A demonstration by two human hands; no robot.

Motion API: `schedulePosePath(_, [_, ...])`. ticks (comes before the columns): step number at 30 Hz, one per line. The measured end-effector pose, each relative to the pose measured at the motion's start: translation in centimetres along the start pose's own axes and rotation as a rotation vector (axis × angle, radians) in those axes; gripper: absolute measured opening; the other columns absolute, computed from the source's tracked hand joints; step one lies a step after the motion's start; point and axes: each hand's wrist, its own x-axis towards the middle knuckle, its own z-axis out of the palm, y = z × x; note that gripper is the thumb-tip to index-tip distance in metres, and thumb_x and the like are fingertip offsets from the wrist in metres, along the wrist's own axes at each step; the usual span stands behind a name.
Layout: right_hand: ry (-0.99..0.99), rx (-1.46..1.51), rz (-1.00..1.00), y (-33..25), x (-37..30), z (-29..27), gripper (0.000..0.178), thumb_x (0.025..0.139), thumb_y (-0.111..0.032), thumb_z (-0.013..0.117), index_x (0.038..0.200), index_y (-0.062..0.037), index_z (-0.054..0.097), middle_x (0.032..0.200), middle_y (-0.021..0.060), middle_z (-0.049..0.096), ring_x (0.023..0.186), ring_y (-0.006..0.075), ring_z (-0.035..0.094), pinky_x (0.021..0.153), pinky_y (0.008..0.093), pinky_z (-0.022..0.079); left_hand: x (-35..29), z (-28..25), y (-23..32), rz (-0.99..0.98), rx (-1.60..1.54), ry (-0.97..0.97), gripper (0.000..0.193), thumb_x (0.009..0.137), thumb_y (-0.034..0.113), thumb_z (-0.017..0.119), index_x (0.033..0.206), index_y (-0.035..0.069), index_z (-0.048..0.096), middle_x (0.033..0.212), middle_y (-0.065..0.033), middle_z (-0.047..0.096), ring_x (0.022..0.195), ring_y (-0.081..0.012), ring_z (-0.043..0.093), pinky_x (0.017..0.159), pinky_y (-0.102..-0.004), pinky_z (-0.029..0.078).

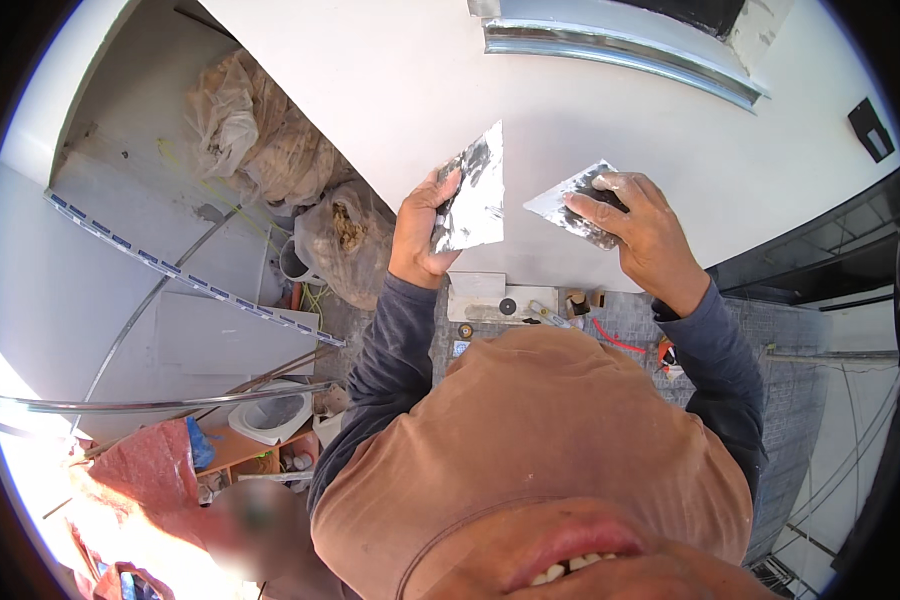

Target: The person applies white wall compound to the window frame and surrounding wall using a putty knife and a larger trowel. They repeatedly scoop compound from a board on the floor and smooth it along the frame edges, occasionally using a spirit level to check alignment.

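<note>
My left hand [422, 228] is closed round the dark edge of a wide putty scraper [480, 190], whose face is smeared with white putty. To the right, my right hand [655, 225] grips a second putty scraper [565, 205], with fingers pressed on its dark, putty-spotted face. White residue marks the fingers. A gap separates the two scrapers, and both are held in front of a smooth white wall panel [370, 70].
A metal channel [620, 55] runs along the panel's top right. Plastic bags of rubble [345, 240] lie at left, near a grey pipe [295, 262]. Below my hands are a white board [490, 305] and a red hose [618, 338]. A white basin [270, 415] stands lower left.
</note>
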Motion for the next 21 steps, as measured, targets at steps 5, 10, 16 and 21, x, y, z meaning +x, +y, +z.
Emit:
schedulePosePath(5, [0.049, -0.088, -0.176, 0.8, 0.3, -2.8, 0.046, 0.083, -0.001, 0.068, 0.121, -0.0245, 0.076, 0.118, 0.0035, 0.068, 0.117, 0.0275, 0.060, 0.108, 0.0523, 0.042, -1.3, 2.5, 1.5, 0.338, 0.488, -0.049, 0.031, 0.099, 0.004, 0.060, 0.129, -0.001, 0.056, 0.106, -0.0090, 0.069, 0.090, -0.0130, 0.070, 0.079, -0.0280, 0.060])
schedulePosePath(10, [-0.164, -0.255, -0.365, -3.5, 2.9, -3.9, 0.039, 0.081, -0.002, 0.068, 0.112, -0.0242, 0.078, 0.114, -0.0007, 0.070, 0.114, 0.0234, 0.061, 0.109, 0.0501, 0.041, -1.7, 4.7, 1.5, 0.303, 0.719, -0.097, 0.031, 0.095, 0.001, 0.062, 0.126, -0.001, 0.060, 0.102, -0.0069, 0.069, 0.082, -0.0107, 0.067, 0.074, -0.0233, 0.055])
schedulePosePath(16, [-0.047, -0.196, -0.394, -3.3, 3.9, -3.8, 0.036, 0.080, 0.000, 0.067, 0.107, -0.0214, 0.079, 0.114, -0.0007, 0.070, 0.111, 0.0228, 0.061, 0.108, 0.0494, 0.042, -1.6, 3.6, 1.7, 0.359, 0.671, 0.010, 0.032, 0.094, -0.002, 0.062, 0.125, -0.002, 0.061, 0.099, -0.0083, 0.070, 0.081, -0.0112, 0.068, 0.070, -0.0229, 0.054])
schedulePosePath(21, [-0.258, -0.297, -0.374, -2.2, 3.0, -3.1, 0.045, 0.080, 0.005, 0.065, 0.116, -0.0196, 0.076, 0.115, 0.0020, 0.070, 0.113, 0.0256, 0.061, 0.106, 0.0480, 0.044, -0.9, 1.9, 2.3, 0.422, 0.408, -0.007, 0.033, 0.096, -0.001, 0.056, 0.129, -0.003, 0.053, 0.105, -0.0142, 0.069, 0.087, -0.0219, 0.073, 0.070, -0.0332, 0.064])
